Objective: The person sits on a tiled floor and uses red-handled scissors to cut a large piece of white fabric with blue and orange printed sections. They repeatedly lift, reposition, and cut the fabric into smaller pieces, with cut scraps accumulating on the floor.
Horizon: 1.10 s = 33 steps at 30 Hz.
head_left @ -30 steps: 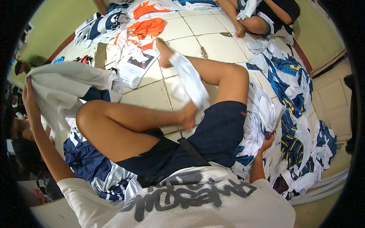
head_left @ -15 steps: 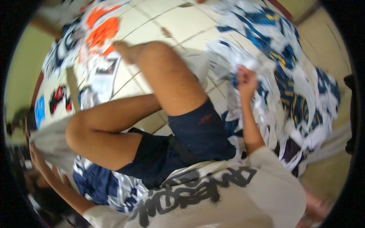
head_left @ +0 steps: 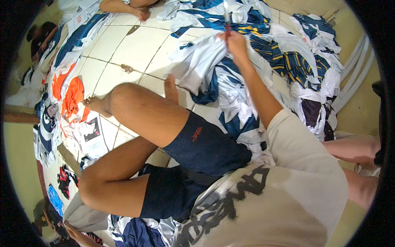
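Note:
Toward the far side, my right hand (head_left: pixel 238 46) is closed around a thin tool with a dark-red handle (head_left: pixel 228 30). Its upper part looks pale and is blurred, so its kind is unclear. White and blue sports fabric (head_left: pixel 197 57) bunches right beside and below this hand; whether the fingers also pinch it cannot be told. At the lower left, my left hand (head_left: pixel 74 231) is at the edge of a grey cloth (head_left: pixel 88 213) by my left knee, its fingers mostly hidden.
Patterned blue, white and yellow garments (head_left: pixel 284 53) spread over the tiled floor (head_left: pixel 140 45). Orange clothing (head_left: pixel 73 96) and a printed sheet (head_left: pixel 94 138) lie leftward. Another person's bare foot (head_left: pixel 141 13) is at the far edge; white pipes (head_left: pixel 354 72) run at right.
My view has swung to the right. My right hand has reached farther away, and the dark-red tool now shows in it. My left hand remains by the grey cloth.

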Motion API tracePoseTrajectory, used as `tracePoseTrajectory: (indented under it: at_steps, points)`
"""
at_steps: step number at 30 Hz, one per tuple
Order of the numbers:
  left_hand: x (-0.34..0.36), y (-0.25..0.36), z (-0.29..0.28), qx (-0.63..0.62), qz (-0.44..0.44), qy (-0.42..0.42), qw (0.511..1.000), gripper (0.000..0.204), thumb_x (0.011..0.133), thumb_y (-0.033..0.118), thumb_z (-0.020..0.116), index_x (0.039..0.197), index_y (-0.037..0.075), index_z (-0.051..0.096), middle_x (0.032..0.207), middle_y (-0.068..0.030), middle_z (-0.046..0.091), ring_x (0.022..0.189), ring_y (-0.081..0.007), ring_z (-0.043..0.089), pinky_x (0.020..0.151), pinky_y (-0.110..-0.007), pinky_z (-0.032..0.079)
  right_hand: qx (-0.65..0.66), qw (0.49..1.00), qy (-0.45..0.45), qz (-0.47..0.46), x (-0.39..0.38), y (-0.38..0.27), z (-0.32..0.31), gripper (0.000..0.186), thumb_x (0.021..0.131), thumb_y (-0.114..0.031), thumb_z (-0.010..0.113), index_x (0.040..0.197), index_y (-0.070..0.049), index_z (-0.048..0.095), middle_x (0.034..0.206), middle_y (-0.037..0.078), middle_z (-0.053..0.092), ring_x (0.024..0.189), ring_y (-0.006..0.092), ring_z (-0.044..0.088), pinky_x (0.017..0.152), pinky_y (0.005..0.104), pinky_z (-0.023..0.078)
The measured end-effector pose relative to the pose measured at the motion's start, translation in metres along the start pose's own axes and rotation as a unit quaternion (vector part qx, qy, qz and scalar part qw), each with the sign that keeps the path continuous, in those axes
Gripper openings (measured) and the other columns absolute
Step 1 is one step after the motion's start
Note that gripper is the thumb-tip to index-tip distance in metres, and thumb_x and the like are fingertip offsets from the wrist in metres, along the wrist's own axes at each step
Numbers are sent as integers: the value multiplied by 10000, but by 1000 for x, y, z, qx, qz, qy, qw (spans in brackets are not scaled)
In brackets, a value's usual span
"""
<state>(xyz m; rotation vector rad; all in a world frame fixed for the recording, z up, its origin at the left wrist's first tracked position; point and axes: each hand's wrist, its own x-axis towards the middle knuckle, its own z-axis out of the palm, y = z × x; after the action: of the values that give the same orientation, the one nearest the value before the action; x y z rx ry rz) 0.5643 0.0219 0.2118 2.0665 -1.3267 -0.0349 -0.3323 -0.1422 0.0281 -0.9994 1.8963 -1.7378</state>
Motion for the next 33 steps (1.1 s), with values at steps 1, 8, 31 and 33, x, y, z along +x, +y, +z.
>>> tracePoseTrajectory:
  at_steps: [1, 8, 31, 33]
  points:
    - [-5, 18, 7, -12, 12, -3, 1000, 526, 1014, 362, 422, 1361, -28, 483, 1407, -193, 470, 1255, -280, 482, 1076, -378, 355, -107, 994, -3, -10, 13, -12, -31, 183, 855, -227, 706, 810, -54, 665, 717, -3, 637, 633, 72, 544, 603, 224, 427]
    - [-59, 135, 24, -46, 130, 113, 984, 460, 986, 325, 423, 1333, 40, 522, 1323, -149, 542, 1214, -272, 516, 1000, -403, 440, -117, 983, -114, -85, -40, -75, -132, 440, 809, -190, 777, 1164, -8, 591, 987, 55, 653, 850, 134, 603, 769, 265, 495]
    - [-169, 85, 255, -2, 74, -110, 991, 189, 859, 88, 665, 1026, 18, 611, 1069, -158, 620, 1024, -310, 588, 886, -402, 444, -121, 971, -66, -195, -77, -112, -2, 219, 850, -107, 702, 979, 37, 597, 905, 57, 603, 841, 139, 540, 800, 256, 431]
    - [-146, 57, 223, -48, 102, -21, 993, 119, 917, 68, 594, 1005, -9, 613, 1021, -134, 632, 956, -236, 602, 858, -364, 456, -81, 978, -27, -191, -43, -136, -12, 222, 847, -118, 699, 948, 50, 595, 852, 40, 594, 748, 141, 535, 729, 268, 449]
